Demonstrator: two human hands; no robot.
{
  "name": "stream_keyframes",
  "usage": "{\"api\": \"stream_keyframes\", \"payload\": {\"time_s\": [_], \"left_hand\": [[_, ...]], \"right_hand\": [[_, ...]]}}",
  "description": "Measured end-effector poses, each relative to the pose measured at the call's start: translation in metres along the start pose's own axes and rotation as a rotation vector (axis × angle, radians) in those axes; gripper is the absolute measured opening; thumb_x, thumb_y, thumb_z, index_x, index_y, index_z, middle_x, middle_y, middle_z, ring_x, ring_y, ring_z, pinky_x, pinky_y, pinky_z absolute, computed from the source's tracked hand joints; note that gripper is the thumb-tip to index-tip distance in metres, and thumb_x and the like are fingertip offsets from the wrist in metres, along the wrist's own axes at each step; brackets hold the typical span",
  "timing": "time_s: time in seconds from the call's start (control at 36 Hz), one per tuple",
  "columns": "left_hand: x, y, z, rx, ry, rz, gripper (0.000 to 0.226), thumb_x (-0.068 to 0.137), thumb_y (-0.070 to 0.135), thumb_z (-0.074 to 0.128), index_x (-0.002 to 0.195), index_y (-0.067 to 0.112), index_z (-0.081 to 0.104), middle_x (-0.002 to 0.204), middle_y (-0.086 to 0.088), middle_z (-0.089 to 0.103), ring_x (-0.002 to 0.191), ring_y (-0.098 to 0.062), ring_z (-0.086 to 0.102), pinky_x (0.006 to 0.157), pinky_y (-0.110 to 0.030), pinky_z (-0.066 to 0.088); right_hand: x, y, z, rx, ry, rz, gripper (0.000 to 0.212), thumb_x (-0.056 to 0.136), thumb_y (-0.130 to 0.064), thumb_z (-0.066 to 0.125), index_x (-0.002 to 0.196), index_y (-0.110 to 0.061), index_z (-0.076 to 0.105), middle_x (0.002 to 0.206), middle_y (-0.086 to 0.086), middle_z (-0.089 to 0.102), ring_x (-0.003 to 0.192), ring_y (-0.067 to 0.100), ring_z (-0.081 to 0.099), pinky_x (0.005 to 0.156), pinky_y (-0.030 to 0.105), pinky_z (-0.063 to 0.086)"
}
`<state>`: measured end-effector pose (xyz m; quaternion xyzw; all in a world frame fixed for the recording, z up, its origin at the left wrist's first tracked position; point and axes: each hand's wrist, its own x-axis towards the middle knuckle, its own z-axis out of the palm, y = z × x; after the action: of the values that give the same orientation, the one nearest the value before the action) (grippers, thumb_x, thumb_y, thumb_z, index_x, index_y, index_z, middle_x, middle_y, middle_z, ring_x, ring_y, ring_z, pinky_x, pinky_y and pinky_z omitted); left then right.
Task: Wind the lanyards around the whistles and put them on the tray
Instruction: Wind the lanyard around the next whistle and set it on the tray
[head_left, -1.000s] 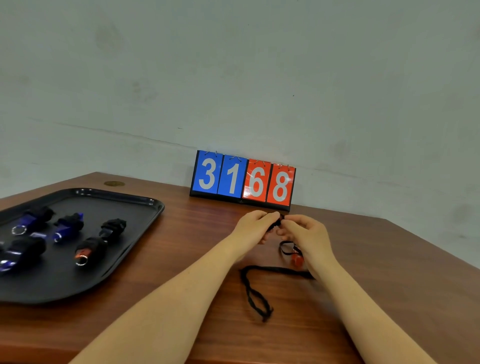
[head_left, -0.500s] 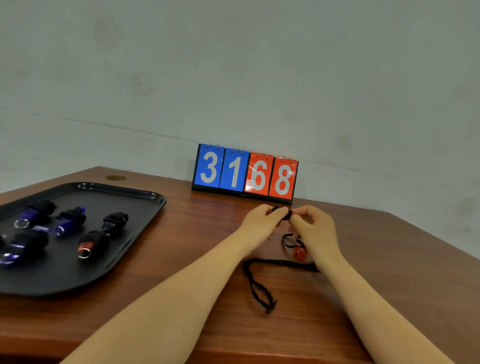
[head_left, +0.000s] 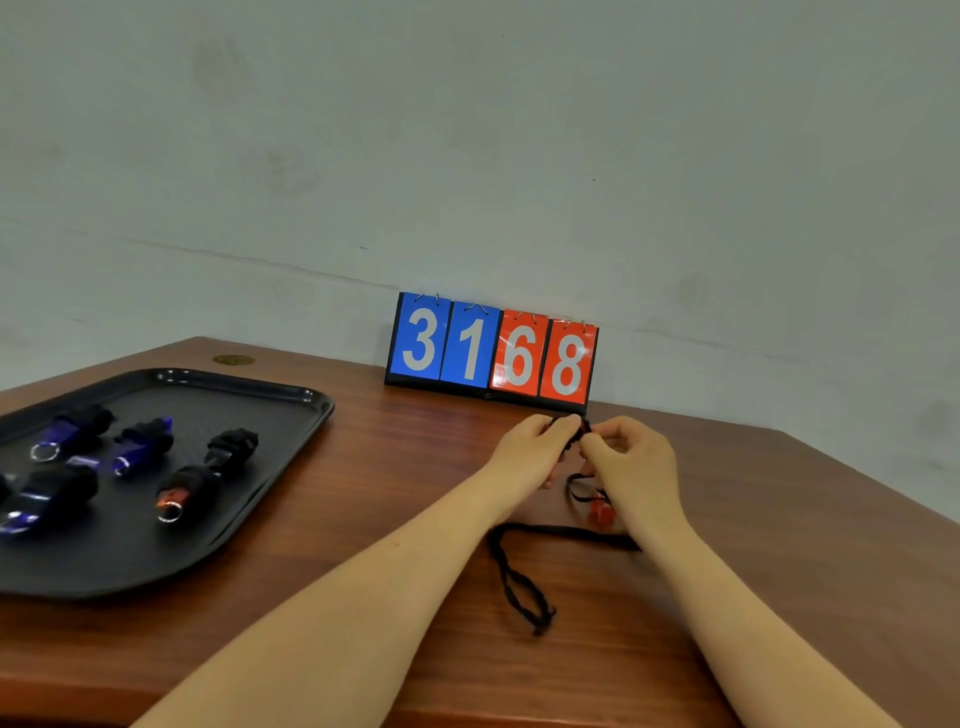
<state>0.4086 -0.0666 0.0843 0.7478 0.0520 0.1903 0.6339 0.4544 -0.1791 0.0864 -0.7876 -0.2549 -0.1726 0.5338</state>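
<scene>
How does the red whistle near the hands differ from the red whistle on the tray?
The red plastic whistle by the hands lies on the brown wooden table, its black lanyard trailing loose; the red whistle on the black plastic tray has its cord wound round its body. The first is partly hidden behind the right hand; the second lies untouched. Both are red with black cord.

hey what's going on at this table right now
A person is working a black lanyard between both hands, the left hand and right hand pinching it together in front of the scoreboard. A red whistle hangs below the right hand. Several wound whistles already lie on the black tray.
</scene>
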Motion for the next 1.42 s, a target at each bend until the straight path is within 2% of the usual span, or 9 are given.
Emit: {"api": "stream_keyframes", "payload": {"time_s": [0.17,0.31,0.5,0.61,0.72,0.78,0.89,1.28,1.42], "left_hand": [[-0.002,0.000,0.002,0.102,-0.031,0.084,0.020,0.098,0.042,0.044,0.094,0.027,0.057,0.080,0.006,0.053,0.071,-0.008,0.048,0.066,-0.025,0.040],[-0.003,0.002,-0.006,-0.031,-0.056,0.025,0.025,0.099,0.042,0.045,0.104,0.022,0.059,0.074,0.008,0.049,0.065,-0.006,0.044,0.061,-0.022,0.039],[-0.004,0.008,-0.015,-0.142,-0.082,-0.057,0.032,0.098,0.041,0.042,0.084,0.015,0.055,0.053,0.007,0.034,0.045,-0.008,0.028,0.046,-0.021,0.026],[-0.002,0.010,-0.014,-0.178,-0.070,-0.062,0.035,0.099,0.041,0.041,0.090,0.011,0.056,0.054,0.005,0.037,0.046,-0.009,0.030,0.048,-0.022,0.027],[0.000,0.006,-0.007,-0.216,-0.049,-0.094,0.045,0.099,0.046,0.038,0.104,0.007,0.061,0.059,0.003,0.045,0.050,-0.010,0.038,0.051,-0.023,0.034],[0.002,0.004,-0.005,-0.239,-0.023,-0.102,0.046,0.099,0.046,0.039,0.106,0.007,0.062,0.061,0.003,0.048,0.052,-0.010,0.041,0.054,-0.024,0.037],[0.001,0.005,-0.005,-0.323,-0.002,-0.106,0.037,0.099,0.040,0.043,0.100,0.008,0.060,0.060,0.002,0.048,0.053,-0.010,0.040,0.055,-0.022,0.036],[0.001,-0.001,-0.005,-0.339,0.009,-0.088,0.032,0.098,0.035,0.045,0.086,0.012,0.063,0.071,-0.003,0.050,0.055,-0.010,0.039,0.058,-0.024,0.034],[-0.001,0.002,-0.004,-0.414,0.027,-0.151,0.027,0.099,0.032,0.046,0.093,0.010,0.061,0.074,-0.004,0.056,0.056,-0.011,0.040,0.057,-0.024,0.034]], "right_hand": [[0.001,0.001,-0.005,-0.176,0.035,-0.121,0.003,0.089,-0.022,0.064,0.088,-0.019,0.064,0.078,-0.005,0.064,0.075,0.008,0.060,0.071,0.023,0.051],[0.000,0.001,-0.006,-0.079,0.004,-0.145,0.002,0.089,-0.018,0.064,0.089,-0.020,0.064,0.079,-0.004,0.066,0.076,0.010,0.062,0.071,0.023,0.052],[-0.005,-0.006,-0.009,-0.031,-0.053,-0.249,0.012,0.090,-0.016,0.062,0.090,-0.028,0.061,0.078,-0.014,0.064,0.071,0.003,0.062,0.063,0.009,0.048],[-0.004,-0.009,-0.008,0.126,-0.081,-0.178,0.013,0.093,-0.016,0.059,0.088,-0.027,0.064,0.075,-0.007,0.067,0.064,0.000,0.063,0.057,0.011,0.049],[-0.001,-0.006,-0.007,0.213,-0.077,-0.105,0.013,0.093,-0.018,0.059,0.088,-0.028,0.066,0.082,-0.005,0.070,0.077,0.007,0.066,0.070,0.020,0.053],[-0.002,-0.006,-0.006,0.237,-0.081,-0.087,0.014,0.093,-0.018,0.059,0.087,-0.028,0.066,0.081,-0.005,0.070,0.075,0.006,0.067,0.067,0.018,0.054],[-0.002,-0.011,-0.004,0.302,-0.095,-0.042,0.013,0.093,-0.013,0.059,0.087,-0.022,0.066,0.076,-0.003,0.069,0.062,0.002,0.065,0.055,0.012,0.051],[-0.002,-0.008,-0.004,0.322,-0.179,0.024,0.012,0.094,-0.012,0.057,0.090,-0.017,0.067,0.069,-0.002,0.070,0.061,0.009,0.065,0.059,0.017,0.054],[-0.002,-0.007,-0.003,0.336,-0.187,0.044,0.011,0.094,-0.013,0.057,0.094,-0.014,0.068,0.073,0.001,0.071,0.063,0.009,0.066,0.060,0.018,0.054]]}}
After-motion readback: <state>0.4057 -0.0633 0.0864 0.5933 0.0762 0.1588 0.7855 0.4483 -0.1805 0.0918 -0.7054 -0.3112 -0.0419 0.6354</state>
